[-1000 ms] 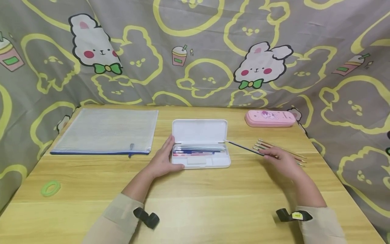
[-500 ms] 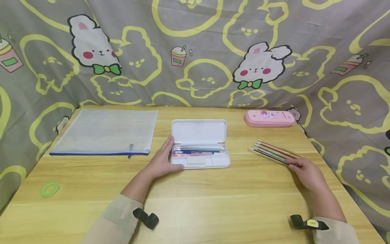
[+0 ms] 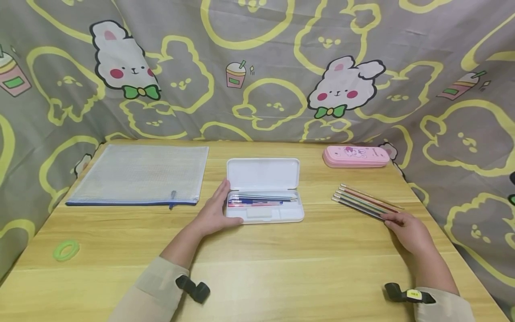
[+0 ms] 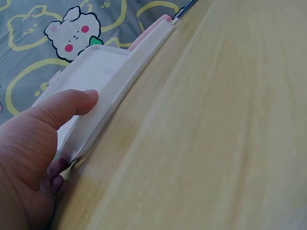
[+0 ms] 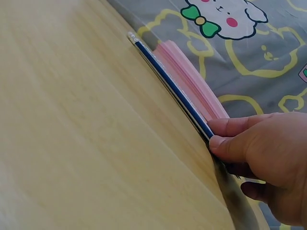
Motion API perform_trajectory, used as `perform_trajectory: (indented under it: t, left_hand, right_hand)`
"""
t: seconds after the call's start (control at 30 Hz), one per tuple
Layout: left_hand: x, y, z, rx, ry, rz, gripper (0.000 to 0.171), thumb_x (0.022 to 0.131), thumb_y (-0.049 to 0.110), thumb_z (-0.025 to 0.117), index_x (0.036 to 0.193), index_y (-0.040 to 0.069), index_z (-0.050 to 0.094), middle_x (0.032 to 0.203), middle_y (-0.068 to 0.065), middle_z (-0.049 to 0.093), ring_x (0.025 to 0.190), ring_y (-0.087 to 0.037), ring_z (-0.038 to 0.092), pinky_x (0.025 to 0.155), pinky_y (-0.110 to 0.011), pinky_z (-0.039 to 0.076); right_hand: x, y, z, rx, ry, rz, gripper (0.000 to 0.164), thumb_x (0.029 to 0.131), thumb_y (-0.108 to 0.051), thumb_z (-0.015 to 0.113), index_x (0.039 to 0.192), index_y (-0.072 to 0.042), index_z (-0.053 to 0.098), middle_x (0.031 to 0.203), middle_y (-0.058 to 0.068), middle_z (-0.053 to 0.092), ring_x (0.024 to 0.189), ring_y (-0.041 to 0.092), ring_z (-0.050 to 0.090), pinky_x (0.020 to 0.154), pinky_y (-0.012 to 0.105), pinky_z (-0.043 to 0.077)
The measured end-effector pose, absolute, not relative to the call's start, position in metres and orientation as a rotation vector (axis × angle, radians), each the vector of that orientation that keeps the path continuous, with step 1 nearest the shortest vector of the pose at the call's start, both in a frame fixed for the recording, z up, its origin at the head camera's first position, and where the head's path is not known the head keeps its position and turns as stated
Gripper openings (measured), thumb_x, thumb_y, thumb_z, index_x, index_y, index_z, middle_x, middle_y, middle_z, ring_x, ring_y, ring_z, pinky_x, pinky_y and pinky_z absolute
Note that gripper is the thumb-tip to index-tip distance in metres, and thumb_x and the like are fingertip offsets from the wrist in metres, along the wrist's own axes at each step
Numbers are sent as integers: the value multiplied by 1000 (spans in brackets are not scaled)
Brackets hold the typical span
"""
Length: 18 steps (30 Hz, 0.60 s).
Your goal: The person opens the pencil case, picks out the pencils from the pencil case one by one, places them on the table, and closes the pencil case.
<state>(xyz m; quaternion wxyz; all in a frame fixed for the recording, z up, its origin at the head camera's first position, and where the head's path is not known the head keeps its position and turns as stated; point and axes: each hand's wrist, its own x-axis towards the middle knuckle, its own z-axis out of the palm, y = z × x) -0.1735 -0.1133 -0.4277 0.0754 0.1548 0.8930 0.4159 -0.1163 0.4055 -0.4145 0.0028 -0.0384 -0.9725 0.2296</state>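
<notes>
A white pencil case lies with its lid raised mid-table. Inside are several pens and pencils and a white eraser. My left hand holds its left end, thumb at the front corner and fingers along the side; the left wrist view shows the thumb over the rim. At the right, my right hand pinches the lower end of a dark blue pencil between thumb and fingers. That pencil is beside several other pencils, roughly parallel to them. Their lower ends are partly hidden by the hand.
A pink pencil case stands shut at the back right. To the left lies a translucent mesh zip pouch with a blue edge. A green ring is near the left edge. Patterned cloth hangs behind the table.
My right hand has moved right and toward me, bringing the dark blue pencil from near the white case down beside the other pencils. My left hand has stayed on the case.
</notes>
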Motion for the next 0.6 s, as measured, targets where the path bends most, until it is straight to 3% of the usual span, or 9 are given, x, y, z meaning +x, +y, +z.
perform_trajectory:
  t: [0.47,0.6]
  left_hand:
    - [-173,-114,-427,455,2676,1233,123,71,38,84,158,10,4,167,-8,-2,152,-39,6,121,-58,13]
    - [-173,-114,-426,451,2671,1234,123,71,38,84,158,10,3,167,-8,-2,151,-40,6,121,-59,14]
  right_hand:
    - [-116,407,-414,-169,-3082,769,37,101,-28,53,122,1,65,130,36,51,121,58,43,97,67,35]
    - [-117,402,-410,-150,-3052,765,38,100,-29,55,122,1,65,130,35,53,117,54,48,91,63,41]
